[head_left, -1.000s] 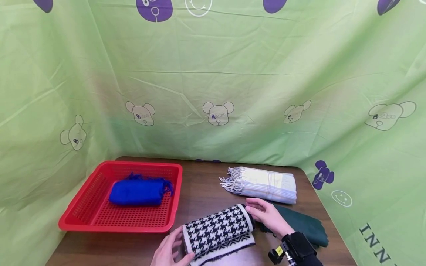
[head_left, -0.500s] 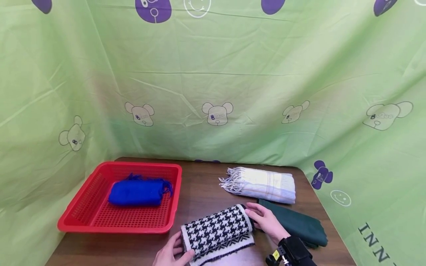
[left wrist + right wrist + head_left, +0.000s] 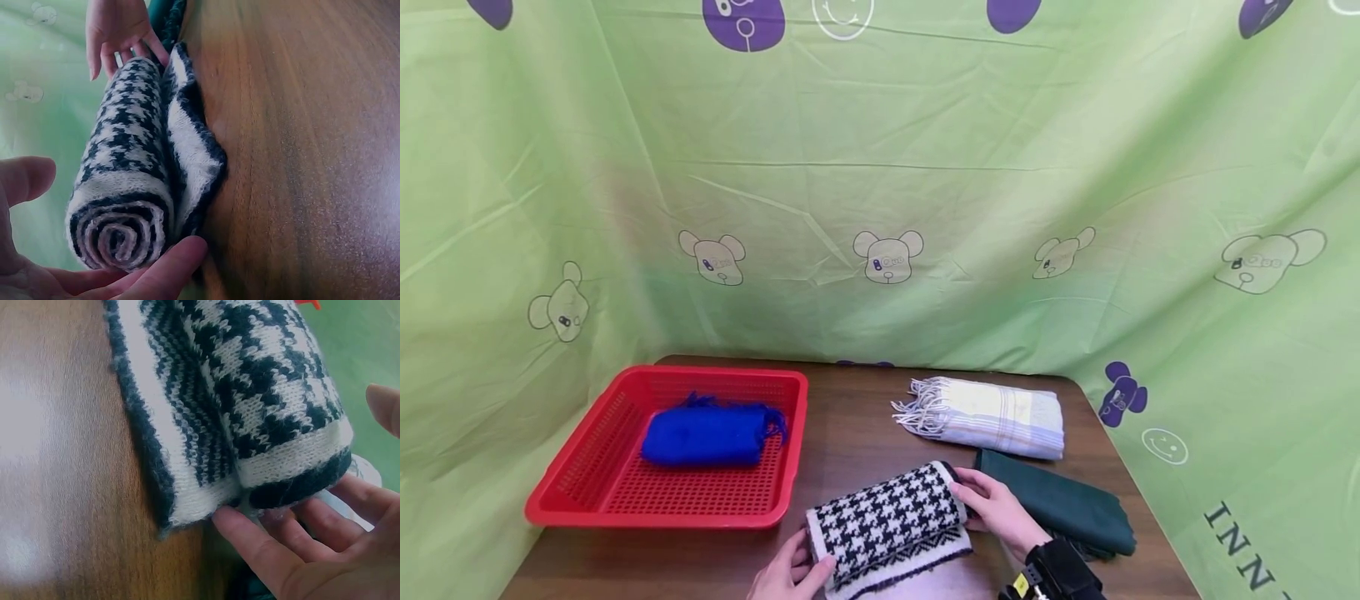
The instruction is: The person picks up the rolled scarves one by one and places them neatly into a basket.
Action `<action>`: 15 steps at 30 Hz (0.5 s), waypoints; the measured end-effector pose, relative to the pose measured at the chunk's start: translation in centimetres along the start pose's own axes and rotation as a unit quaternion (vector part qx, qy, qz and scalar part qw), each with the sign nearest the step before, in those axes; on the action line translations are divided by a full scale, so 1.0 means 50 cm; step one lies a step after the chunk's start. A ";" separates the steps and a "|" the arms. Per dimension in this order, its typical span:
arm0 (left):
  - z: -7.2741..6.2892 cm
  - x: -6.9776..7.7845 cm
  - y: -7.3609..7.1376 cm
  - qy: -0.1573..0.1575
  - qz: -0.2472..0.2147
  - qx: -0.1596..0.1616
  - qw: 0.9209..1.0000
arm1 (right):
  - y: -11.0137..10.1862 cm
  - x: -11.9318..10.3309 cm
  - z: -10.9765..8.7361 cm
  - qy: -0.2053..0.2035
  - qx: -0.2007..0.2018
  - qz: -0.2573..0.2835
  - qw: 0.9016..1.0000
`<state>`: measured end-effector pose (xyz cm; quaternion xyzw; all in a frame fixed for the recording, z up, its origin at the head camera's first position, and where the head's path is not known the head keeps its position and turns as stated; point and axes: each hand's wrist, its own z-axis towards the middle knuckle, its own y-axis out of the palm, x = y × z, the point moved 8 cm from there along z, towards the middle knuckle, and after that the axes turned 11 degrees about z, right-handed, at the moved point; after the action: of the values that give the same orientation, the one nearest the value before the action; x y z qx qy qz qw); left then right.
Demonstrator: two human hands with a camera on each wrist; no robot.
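Observation:
A black-and-white houndstooth knit scarf (image 3: 887,521) lies rolled at the front of the table, with a flat flap (image 3: 194,150) running out along its near side. In the left wrist view the spiral of the roll's end shows. My left hand (image 3: 790,571) is at that left end, fingers spread around it and fingertips touching its lower edge. At the other end my right hand (image 3: 1003,512) touches the roll with relaxed fingers; in the right wrist view fingertips (image 3: 231,519) reach the dark edge where roll and flap meet, and one digit stands apart.
A red plastic basket (image 3: 662,518) stands at the left with a folded blue scarf (image 3: 707,435) in it. Back right lies a folded pale plaid scarf (image 3: 1000,417) with fringe. A folded dark green cloth (image 3: 1067,504) lies beside my right hand. Green curtain (image 3: 880,167) surrounds the table.
My right hand has moved slightly down and in against the roll's right end, uncovering more of the green cloth. The left hand and rolled scarf have barely moved.

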<state>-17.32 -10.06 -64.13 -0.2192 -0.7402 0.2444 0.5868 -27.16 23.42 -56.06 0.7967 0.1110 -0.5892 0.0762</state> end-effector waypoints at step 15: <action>-0.041 0.091 -0.040 -0.016 -0.161 -0.049 0.986 | 0.014 0.010 -0.016 0.018 -0.001 0.040 0.999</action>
<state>-16.35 -8.65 -59.02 -0.1214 -0.7861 0.1139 0.5953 -26.08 23.01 -56.31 0.8108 0.0812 -0.5713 0.0984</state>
